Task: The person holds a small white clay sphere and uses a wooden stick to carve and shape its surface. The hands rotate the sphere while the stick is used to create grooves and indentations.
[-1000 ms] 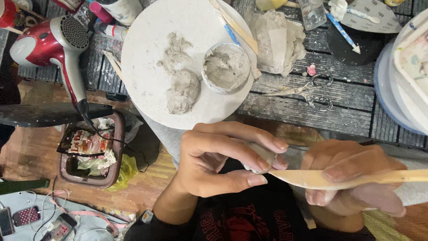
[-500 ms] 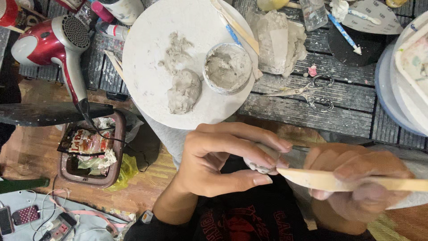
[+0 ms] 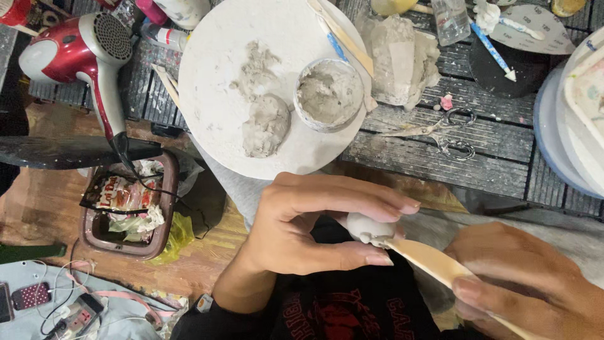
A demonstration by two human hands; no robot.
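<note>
Left hand [image 3: 302, 230], lower centre of frame, pinches a small white clay piece [image 3: 368, 228] between thumb and fingers. Right hand [image 3: 535, 286], lower right, is closed around a flat wooden modelling tool [image 3: 428, 261]; tool tip touches the underside of the clay piece. Above them, upper centre: round white board [image 3: 214, 94] carrying 1 grey clay lump [image 3: 265, 126] and 1 small cup of grey paste [image 3: 328, 94]. Scissors [image 3: 440, 133] right of the board on the slatted table. Red hair dryer [image 3: 75, 50] upper left, brown bin [image 3: 129, 211] at left.
</note>
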